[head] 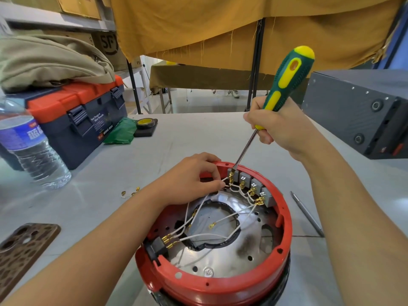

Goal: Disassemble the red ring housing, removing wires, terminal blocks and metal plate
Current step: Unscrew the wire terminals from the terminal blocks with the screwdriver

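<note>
Red ring housing (220,281) sits at the bench's near edge; right hand (284,129) clamps the screwdriver (287,80), left hand (194,175) pinches a wire (203,203): keep the tip seated squarely on the end terminal block (233,175).

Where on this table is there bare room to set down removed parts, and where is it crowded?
Bare table lies between the toolbox and the grey box, beyond the red ring housing. A smaller patch lies between the water bottle and the phone case. Crowded: around the housing, with both forearms and a thin metal tool right of it.
</note>
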Tool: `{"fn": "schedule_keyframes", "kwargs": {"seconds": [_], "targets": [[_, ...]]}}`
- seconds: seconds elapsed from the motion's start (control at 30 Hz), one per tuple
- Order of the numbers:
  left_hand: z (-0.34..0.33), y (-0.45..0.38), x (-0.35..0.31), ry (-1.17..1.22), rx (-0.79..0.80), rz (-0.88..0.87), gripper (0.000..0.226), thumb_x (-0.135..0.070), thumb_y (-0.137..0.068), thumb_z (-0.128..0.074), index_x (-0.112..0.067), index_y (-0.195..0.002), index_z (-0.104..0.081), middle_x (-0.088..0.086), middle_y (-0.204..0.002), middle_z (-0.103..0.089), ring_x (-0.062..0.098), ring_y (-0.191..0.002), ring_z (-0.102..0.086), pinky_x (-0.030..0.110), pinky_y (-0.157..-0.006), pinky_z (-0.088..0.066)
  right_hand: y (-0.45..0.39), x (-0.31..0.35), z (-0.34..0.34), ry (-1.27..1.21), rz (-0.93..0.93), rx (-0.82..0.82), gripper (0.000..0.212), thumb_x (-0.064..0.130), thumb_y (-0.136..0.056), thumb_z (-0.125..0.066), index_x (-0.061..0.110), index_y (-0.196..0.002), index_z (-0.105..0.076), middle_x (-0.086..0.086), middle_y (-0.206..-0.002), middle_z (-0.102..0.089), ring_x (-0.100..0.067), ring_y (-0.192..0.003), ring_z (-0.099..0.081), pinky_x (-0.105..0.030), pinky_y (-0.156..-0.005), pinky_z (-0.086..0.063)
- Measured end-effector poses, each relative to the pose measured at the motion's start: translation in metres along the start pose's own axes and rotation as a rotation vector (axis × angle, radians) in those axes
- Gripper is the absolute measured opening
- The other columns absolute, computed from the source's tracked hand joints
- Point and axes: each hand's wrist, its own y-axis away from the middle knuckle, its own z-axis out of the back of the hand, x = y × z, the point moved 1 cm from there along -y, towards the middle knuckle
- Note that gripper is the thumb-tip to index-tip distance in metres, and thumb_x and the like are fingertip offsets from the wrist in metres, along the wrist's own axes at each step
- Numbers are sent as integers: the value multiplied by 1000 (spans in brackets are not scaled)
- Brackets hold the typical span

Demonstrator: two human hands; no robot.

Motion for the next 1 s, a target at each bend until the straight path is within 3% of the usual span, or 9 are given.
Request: {"fn": "schedule_keyframes", "kwargs": {"seconds": [0.43, 1.0], "targets": [[0, 0, -1, -39, 5, -1, 14, -36, -87, -60, -32, -75, -64, -10, -129, -49, 5, -115, -47, 23, -99, -33, 2, -12, 7, -113, -229, -84, 28, 12, -88, -54, 14, -63, -40, 11, -39, -36, -6, -36, -30, -18, -41, -33], [-1, -1, -2, -57, 2, 15, 13, -33, -87, -62, -28, -76, -66, -10, -130, -49, 5, -115, -46, 22, -100, -33, 0, -44, 14, -422, -583, -238, 27, 12, -85, -50, 13, -61, -37, 5, -34, -25, -8, -31, -20, -15, -38, -28]]}}
